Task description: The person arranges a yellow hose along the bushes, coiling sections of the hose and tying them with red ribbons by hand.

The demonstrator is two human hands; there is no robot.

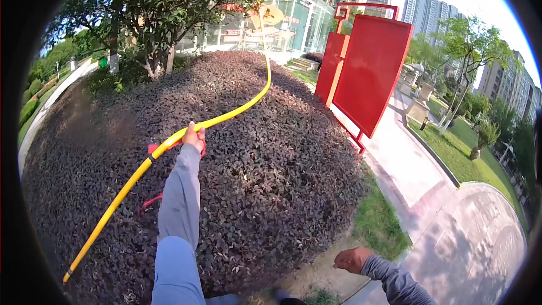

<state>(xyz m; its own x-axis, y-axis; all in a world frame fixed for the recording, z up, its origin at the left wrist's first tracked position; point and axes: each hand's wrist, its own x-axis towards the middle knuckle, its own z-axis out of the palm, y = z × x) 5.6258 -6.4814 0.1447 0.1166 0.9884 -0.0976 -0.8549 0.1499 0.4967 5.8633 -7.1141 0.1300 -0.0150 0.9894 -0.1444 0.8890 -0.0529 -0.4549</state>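
My left hand [193, 138] is wrapped round a long yellow pole [121, 192] above the dark purple hedge. The pole slants from the lower left up past my hand, then looks bent as it rises toward the top centre. A black band circles it just below my grip. Red parts [153, 148] show on both sides of my left hand; what they belong to is unclear. Another thin red piece [151, 201] lies lower, beside my sleeve. Low on the right, my right hand [352, 259] hangs apart from the pole, its fingers curled and nothing visible in them.
The trimmed hedge [265, 175] fills the middle. A red sign board [370, 73] stands behind its right side. Grass [381, 220] and a paved path [451, 243] run along the right. A leafy tree [164, 11] rises at the back left, before a glass-walled building [302, 20].
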